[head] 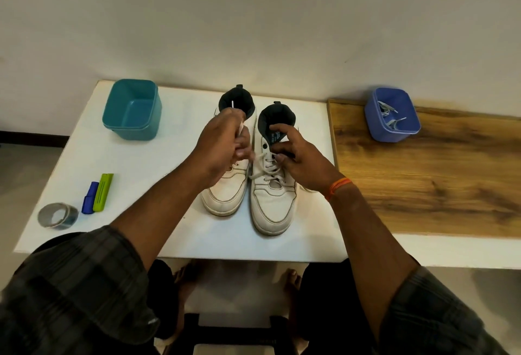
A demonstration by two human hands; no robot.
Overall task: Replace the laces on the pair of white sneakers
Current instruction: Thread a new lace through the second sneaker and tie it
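Head view is showing us two forearms reaching forward over the white table [118, 157] to the pair of sneakers [248, 174], standing side by side with toes toward us and heels toward the wall, so their long axes are running straight away from us. Our right hand [303, 161] is resting on the right sneaker [273, 199], fingers curled at its tongue and upper eyelets, steadying it. Our left hand [222, 146] is pinching the lace [263, 167], drawing it up and leftward out of those eyelets; its tip is poking up above the fist. Farther off right, the blue tub [392, 113] is holding what we judge to be laces; the teal tub [132, 109] is sitting far left.
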